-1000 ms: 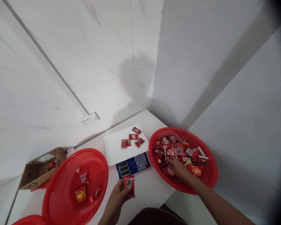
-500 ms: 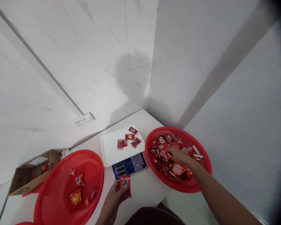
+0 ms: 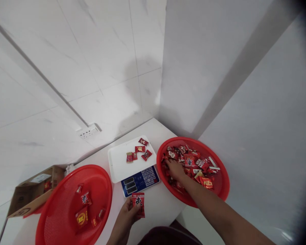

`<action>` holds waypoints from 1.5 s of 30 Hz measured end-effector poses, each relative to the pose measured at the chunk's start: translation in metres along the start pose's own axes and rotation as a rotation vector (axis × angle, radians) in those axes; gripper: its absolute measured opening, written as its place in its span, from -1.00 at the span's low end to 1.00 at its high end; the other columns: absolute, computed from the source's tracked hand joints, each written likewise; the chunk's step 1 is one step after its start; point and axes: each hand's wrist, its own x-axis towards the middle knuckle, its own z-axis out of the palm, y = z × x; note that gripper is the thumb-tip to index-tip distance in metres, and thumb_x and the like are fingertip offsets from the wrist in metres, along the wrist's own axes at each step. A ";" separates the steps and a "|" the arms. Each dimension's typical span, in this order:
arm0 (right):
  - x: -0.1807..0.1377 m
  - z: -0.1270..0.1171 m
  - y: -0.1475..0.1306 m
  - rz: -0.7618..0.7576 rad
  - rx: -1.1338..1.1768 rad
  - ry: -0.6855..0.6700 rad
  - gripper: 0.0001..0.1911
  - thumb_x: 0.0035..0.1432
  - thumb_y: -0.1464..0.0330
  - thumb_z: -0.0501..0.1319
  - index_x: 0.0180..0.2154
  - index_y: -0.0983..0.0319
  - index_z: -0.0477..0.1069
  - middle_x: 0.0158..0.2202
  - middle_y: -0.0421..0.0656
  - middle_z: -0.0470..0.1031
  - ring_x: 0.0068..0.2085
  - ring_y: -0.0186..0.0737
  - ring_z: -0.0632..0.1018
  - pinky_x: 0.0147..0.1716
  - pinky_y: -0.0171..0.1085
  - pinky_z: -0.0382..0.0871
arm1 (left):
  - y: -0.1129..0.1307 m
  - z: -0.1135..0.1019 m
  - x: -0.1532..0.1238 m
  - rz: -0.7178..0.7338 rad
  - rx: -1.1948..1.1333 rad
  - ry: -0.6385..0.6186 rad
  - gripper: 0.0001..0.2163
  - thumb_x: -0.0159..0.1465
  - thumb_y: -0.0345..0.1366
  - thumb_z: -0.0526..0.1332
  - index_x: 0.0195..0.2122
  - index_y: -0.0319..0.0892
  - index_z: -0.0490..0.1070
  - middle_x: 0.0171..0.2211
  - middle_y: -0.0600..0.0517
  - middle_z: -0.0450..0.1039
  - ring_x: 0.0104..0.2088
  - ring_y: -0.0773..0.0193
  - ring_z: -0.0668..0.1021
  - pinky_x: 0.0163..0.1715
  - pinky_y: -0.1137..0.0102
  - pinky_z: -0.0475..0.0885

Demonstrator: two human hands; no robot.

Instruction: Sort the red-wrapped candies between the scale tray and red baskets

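Half a second back the right hand lay over the middle of the right-hand basket; everything to its left has kept its place. At the lower left the cardboard box and the left basket, with its few red wrappers, lie as before. So do the loose sweets on the white tray of the scale at the lower middle. The left hand has stayed at the bottom edge, below the scale's blue keypad, its grip still pinching the red packet between thumb and fingertips. The right hand has slid across to the left part of the right basket, right of centre in the lower frame. It now lies palm down on the pile of sweets. Its fingers are sunk among the wrappers, so I cannot tell whether its grip is closed on anything.

The red packet is a small, flat, rectangular sachet. It is held upright over the white surface, face toward the camera, just below the scale and clear of both baskets. It is bright red with a pale patch bearing a bold black character, and its lower end hangs free below the fingers.
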 end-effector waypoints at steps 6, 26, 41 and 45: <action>-0.014 -0.025 0.027 -0.021 0.106 -0.044 -0.65 0.01 0.40 0.13 -0.10 0.19 0.37 -0.11 -0.12 0.49 -0.10 -0.17 0.47 -0.16 -0.33 0.24 | 0.000 -0.009 0.003 0.014 -0.019 0.006 -0.59 -0.13 -0.10 0.38 -0.29 -0.18 0.37 -0.40 0.00 0.51 -0.47 0.32 0.49 -0.42 0.42 0.31; -0.031 -0.072 0.050 -0.085 0.152 -0.293 -0.75 0.00 0.20 0.15 -0.43 0.22 0.50 -0.43 -0.14 0.56 -0.39 -0.18 0.51 -0.38 -0.31 0.32 | 0.000 -0.009 0.003 -0.004 0.009 0.014 -0.57 -0.13 -0.07 0.37 -0.28 -0.17 0.36 -0.45 0.04 0.49 -0.47 0.33 0.48 -0.40 0.42 0.31; -0.014 -0.029 0.032 -0.126 0.046 -0.192 -0.52 -0.05 0.57 -0.01 -0.10 0.19 0.43 -0.07 -0.08 0.49 -0.01 -0.11 0.42 0.08 -0.09 0.06 | -0.003 -0.003 0.004 0.009 -0.017 0.017 -0.57 -0.19 -0.07 0.39 -0.35 -0.16 0.36 -0.51 0.06 0.47 -0.53 0.35 0.46 -0.47 0.44 0.29; -0.020 -0.049 0.046 -0.153 0.115 -0.394 -0.59 -0.12 0.62 0.02 -0.34 0.20 0.53 -0.33 -0.20 0.59 -0.26 -0.24 0.53 -0.26 -0.36 0.33 | -0.002 -0.003 0.006 -0.007 -0.022 0.021 -0.55 -0.21 -0.06 0.39 -0.33 -0.17 0.36 -0.50 0.05 0.47 -0.53 0.35 0.46 -0.46 0.44 0.29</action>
